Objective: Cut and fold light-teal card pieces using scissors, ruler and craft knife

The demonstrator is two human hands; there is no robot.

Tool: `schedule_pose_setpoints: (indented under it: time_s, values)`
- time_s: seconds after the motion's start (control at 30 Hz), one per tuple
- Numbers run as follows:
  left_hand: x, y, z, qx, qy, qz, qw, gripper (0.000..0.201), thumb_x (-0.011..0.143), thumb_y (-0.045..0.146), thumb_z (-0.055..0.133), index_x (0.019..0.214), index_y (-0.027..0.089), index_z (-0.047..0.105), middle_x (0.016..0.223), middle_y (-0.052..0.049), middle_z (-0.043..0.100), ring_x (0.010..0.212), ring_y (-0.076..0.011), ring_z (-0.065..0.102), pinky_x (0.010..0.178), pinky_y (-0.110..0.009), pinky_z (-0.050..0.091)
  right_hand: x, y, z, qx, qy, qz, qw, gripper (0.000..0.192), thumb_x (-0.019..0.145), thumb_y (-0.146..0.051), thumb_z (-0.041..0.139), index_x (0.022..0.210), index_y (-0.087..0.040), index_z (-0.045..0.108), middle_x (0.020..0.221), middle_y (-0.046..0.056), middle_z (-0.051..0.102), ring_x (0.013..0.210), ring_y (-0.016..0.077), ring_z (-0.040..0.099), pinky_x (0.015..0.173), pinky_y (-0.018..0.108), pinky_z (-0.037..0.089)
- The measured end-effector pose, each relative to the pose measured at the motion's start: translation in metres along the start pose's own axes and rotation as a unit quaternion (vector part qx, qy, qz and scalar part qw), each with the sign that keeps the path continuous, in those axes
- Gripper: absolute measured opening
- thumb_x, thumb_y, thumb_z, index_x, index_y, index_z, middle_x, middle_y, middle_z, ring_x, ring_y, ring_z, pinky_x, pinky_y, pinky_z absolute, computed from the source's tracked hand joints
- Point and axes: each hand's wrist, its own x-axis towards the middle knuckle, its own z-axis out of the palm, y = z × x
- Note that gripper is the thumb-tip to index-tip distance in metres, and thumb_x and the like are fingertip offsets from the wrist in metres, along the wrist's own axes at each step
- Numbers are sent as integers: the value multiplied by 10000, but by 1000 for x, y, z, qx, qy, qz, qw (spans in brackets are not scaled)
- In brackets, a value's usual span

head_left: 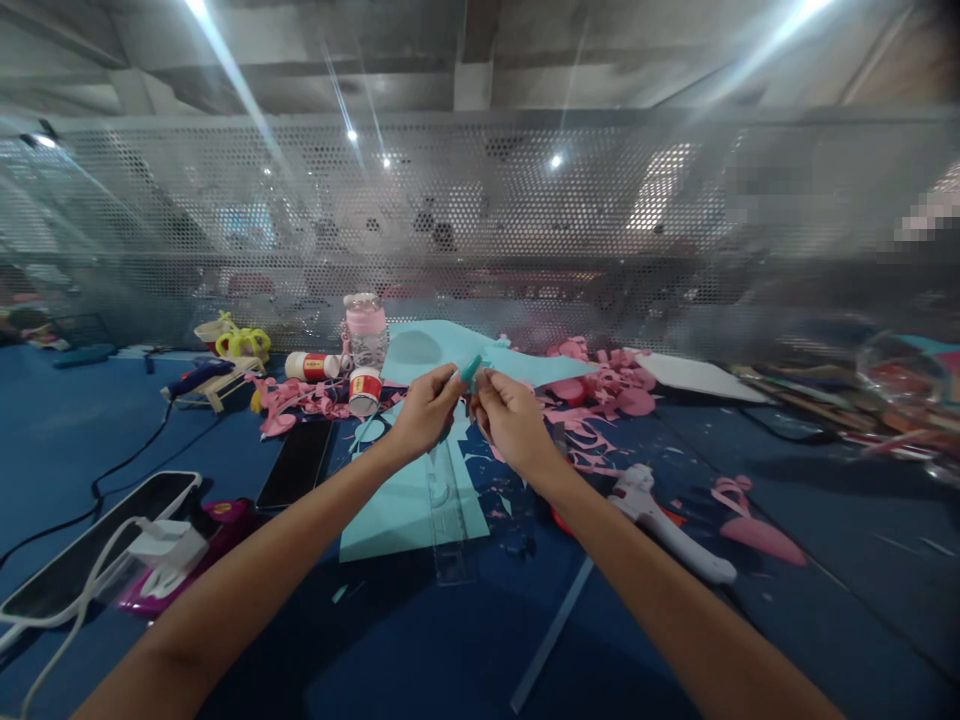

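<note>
Close together above the middle of the table, my left hand (427,408) and my right hand (510,415) both pinch a small teal piece of sheet material (472,368). Its exact shape is partly hidden by the fingers. Beneath them lies a light-blue sheet (397,510) with cut edges. A clear plastic ruler (448,515) rests across it. Behind the hands, a larger light-blue sheet (427,345) lies spread out. Pink cut-out scraps (607,375) are heaped to the right of it.
A white glue gun (675,535) lies to the right, near a pink cut piece (761,540). Leftward are a black phone (298,462), a power strip with a white charger (169,548), paper cups (365,390) and a pink-topped bottle (365,330). A perforated metal screen (480,215) stands behind.
</note>
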Motion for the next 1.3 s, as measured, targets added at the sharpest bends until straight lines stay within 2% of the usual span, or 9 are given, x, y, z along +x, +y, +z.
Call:
schedule_pose_setpoints:
  time_s: [0.27,0.37,0.57,0.73,0.83,0.97,1.13,1.3]
  values:
    - [-5,7,6,13,99,4,995,359,782,514,541,652,190,455,416,89,342,340,-59,328,335,-184,236,1,3,1,-22,5,2,1000,381,874,-483,398,616,-203,425,381,-83,378,309,61,343,353,192,272]
    - [-6,11,6,13,95,-8,995,372,766,539,547,660,193,461,399,93,331,325,-59,323,323,-184,224,0,3,1,-7,8,6,1000,381,867,-501,401,629,-205,421,395,-84,382,314,61,342,355,191,282]
    - [-4,13,5,-3,51,-34,998,393,751,578,544,703,195,466,374,106,306,293,-57,298,304,-175,218,-1,-1,0,0,13,-5,1000,381,865,-504,412,625,-207,408,397,-90,359,319,58,323,358,189,279]
    - [-2,10,1,19,9,-19,1000,407,840,577,391,730,192,465,421,84,376,337,-74,369,367,-194,324,-2,-6,-2,-56,15,-24,998,431,865,-546,384,596,-209,392,402,-72,383,347,68,355,383,196,287]
    - [-2,12,-2,109,19,28,993,387,893,506,325,728,185,464,530,45,453,463,-92,451,458,-211,347,-2,-6,-2,-83,7,-38,996,453,849,-581,381,584,-213,375,408,-63,381,372,81,370,389,205,280]
    - [-4,19,-2,225,46,58,972,310,913,381,337,675,194,405,517,50,390,488,-101,379,498,-237,280,-3,-4,0,-67,-19,-29,997,437,857,-572,369,603,-217,377,419,-63,381,372,83,351,380,208,262]
    - [-7,21,1,233,100,69,965,313,899,336,369,619,200,341,520,50,352,504,-105,331,511,-249,236,-4,-2,5,-18,-11,-5,1000,443,857,-567,379,592,-212,377,398,-74,357,352,73,329,372,203,255]
    - [-8,21,2,219,112,61,967,316,897,339,379,616,199,342,518,53,346,503,-104,322,513,-252,222,-5,1,7,-10,-1,-1,1000,440,855,-576,376,614,-208,391,402,-84,330,347,66,313,369,197,250]
